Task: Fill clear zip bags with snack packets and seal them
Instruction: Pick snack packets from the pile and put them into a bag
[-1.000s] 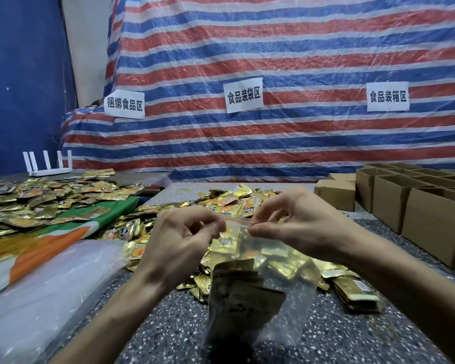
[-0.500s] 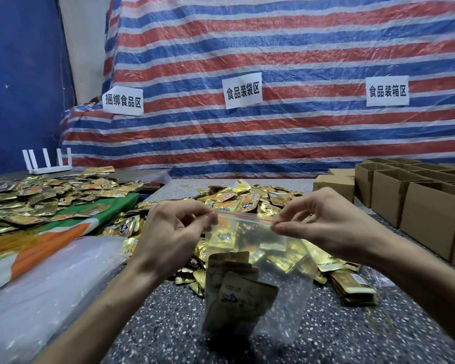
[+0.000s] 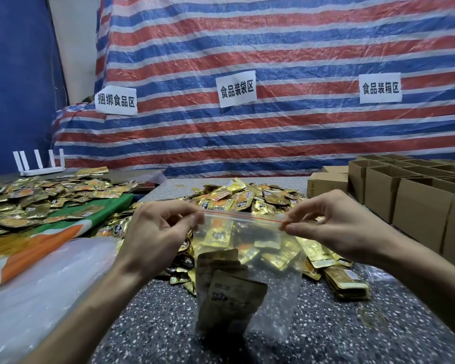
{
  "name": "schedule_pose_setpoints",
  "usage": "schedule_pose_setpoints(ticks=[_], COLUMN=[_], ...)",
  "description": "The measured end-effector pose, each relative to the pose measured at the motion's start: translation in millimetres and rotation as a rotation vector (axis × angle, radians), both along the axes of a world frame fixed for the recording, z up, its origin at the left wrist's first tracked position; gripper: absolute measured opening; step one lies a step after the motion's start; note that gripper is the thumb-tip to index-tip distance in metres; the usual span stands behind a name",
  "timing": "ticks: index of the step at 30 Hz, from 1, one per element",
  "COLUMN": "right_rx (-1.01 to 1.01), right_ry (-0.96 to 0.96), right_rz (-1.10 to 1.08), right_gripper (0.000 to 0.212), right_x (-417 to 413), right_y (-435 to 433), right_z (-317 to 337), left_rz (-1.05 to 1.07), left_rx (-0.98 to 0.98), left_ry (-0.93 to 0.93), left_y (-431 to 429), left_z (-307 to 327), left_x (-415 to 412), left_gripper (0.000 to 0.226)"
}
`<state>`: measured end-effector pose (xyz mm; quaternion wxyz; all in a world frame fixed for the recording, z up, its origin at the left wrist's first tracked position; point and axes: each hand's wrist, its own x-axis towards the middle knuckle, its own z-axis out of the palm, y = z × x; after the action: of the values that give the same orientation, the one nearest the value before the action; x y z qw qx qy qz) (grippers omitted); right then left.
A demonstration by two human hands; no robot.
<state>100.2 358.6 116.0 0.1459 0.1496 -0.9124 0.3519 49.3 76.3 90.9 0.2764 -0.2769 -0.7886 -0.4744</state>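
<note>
Farther apart now, left hand (image 3: 153, 237) and right hand (image 3: 336, 227) pinch the ends of the clear zip bag (image 3: 273, 285)'s zip strip (image 3: 242, 215); any unpressed middle could stay open.

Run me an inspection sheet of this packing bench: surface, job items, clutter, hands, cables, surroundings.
Surface: speckled table, bare patch nearest the camera.
Job's things: clear zip bag held upright, snack packets inside; red zip strip stretched between both hands, seal state unclear; loose packets heaped behind.
Clutter: green and orange sheet under more packets, clear plastic, both left.
Grippers: left hand pinches the strip's left end, right hand its right end.
Cables: nothing seen.
Surroundings: striped tarp, paper signs, open cardboard boxes at right, white router far left.
</note>
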Motion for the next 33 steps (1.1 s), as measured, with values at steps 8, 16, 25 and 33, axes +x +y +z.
schedule_pose_setpoints(ticks=[8, 16, 25, 33], right_rx=[0.027, 0.005, -0.017, -0.005], right_ry=[0.011, 0.014, 0.049, 0.111], right_rz=[-0.015, -0.033, -0.043, -0.063], right_gripper=[0.008, 0.005, 0.006, 0.013], right_x=[4.6, 5.9, 6.5, 7.3], right_y=[5.5, 13.8, 20.2, 21.2], right_z=[-4.0, -9.5, -14.2, -16.7], left_rz=[-0.005, -0.002, 0.002, 0.007], left_rx=[0.001, -0.025, -0.002, 0.008], left_ry=[-0.003, 0.016, 0.008, -0.004], left_y=[-3.3, -8.4, -5.5, -6.2], left_z=[-4.7, -12.2, -12.5, -14.9], left_x=[-2.6, -9.2, -11.2, -11.5], left_gripper=[0.018, 0.021, 0.017, 0.021])
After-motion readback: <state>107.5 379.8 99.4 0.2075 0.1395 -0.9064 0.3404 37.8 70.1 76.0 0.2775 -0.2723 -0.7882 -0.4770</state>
